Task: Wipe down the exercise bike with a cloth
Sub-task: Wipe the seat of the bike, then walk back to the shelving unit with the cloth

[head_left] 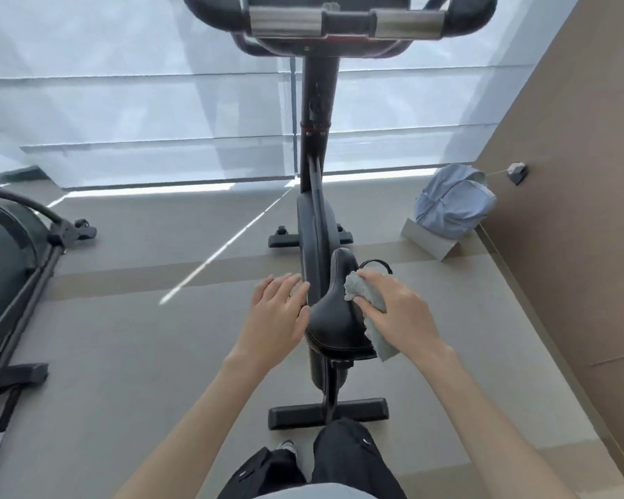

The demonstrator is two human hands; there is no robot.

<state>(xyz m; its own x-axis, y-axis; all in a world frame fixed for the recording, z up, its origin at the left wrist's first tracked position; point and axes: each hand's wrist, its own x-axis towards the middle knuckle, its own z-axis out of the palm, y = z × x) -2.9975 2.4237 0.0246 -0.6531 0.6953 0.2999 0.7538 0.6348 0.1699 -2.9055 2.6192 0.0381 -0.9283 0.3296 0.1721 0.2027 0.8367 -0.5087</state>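
Nearest the camera, dark trousers (343, 462) stand just behind the rear foot bar (328, 412) of the exercise bike (316, 217). Above that bar is the black seat (335, 318), and both hands are at it. The right hand (400, 311) grips a grey cloth (362, 288), fingers folded over it and thumb tucked under, pressing it against the seat's right side; the loose tail of the cloth hangs down past the seat's back edge. The left hand (278, 311) holds nothing, its fingers straight and slightly spread just beside the seat's left edge; whether the thumb touches the seat cannot be told.

The step in hand looks like wiping the seat. The next move probably calls for sweeping the cloth across the top and down the left side, with the free hand steadying the seat, before going forward along the frame.

Further off rise the upright post and the handlebars (346, 23), which likely remain to be wiped. Another machine (11, 246) stands at the left, and a pale blue backpack (454, 203) sits by the right wall
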